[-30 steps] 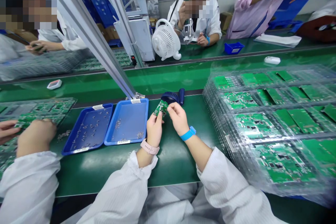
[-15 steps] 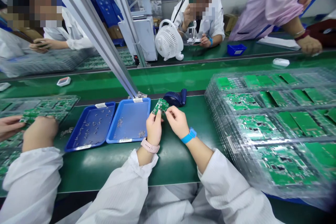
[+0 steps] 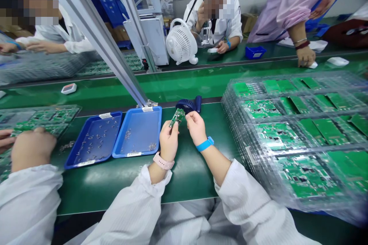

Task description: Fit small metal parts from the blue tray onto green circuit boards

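Note:
A small green circuit board [image 3: 177, 116] with chips and metal parts is held up at a tilt over the bench. My left hand [image 3: 168, 138], with a pink watch strap at the wrist, pinches its lower end between thumb and fingers. At the board's right edge is my right hand [image 3: 196, 127], wearing a blue wristband, its thumb and fingertips pressed together. Whatever those fingertips grip is too small or hidden to make out. Left of my hands lie a lighter blue tray [image 3: 139, 124] and a darker blue tray [image 3: 96, 138], both with small metal parts.
Clear plastic trays of green boards [image 3: 278, 136] are stacked at the right. A dark blue handheld fan [image 3: 186, 104] lies behind my hands. A co-worker's hand [image 3: 33, 146] handles boards at the left. A metal post [image 3: 97, 34] rises behind the blue trays; a white fan [image 3: 181, 42] stands beyond.
The board has turned to a steeper angle in my left hand. My right hand stays close to its right edge. Across the bench, a co-worker's hand has moved left onto a white object.

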